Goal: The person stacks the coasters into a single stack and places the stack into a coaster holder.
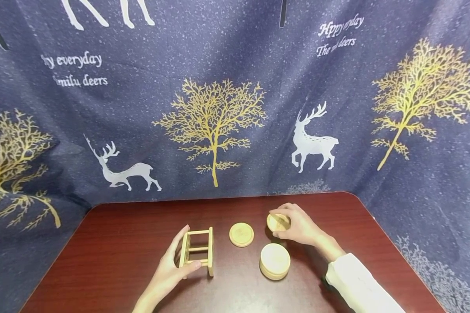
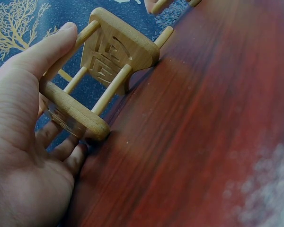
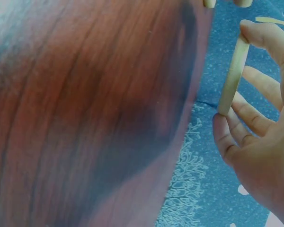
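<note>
Wooden rack (image 1: 198, 249), left of centre on the table (image 1: 121, 243): I see the left hand (image 1: 168, 265) grasping it, fingers about its left end, thumb at a near rod. Farther right, the right hand (image 1: 299, 226) pinches a tilted disc (image 1: 277, 222) by its rim. I judge that a loosened pinch could let it slip, and a low sweep nearward could knock the stack of discs (image 1: 275, 261). A lone disc (image 1: 241, 234) lies between rack and tilted disc; a patterned cloth (image 1: 235, 52) hangs beyond.
</note>
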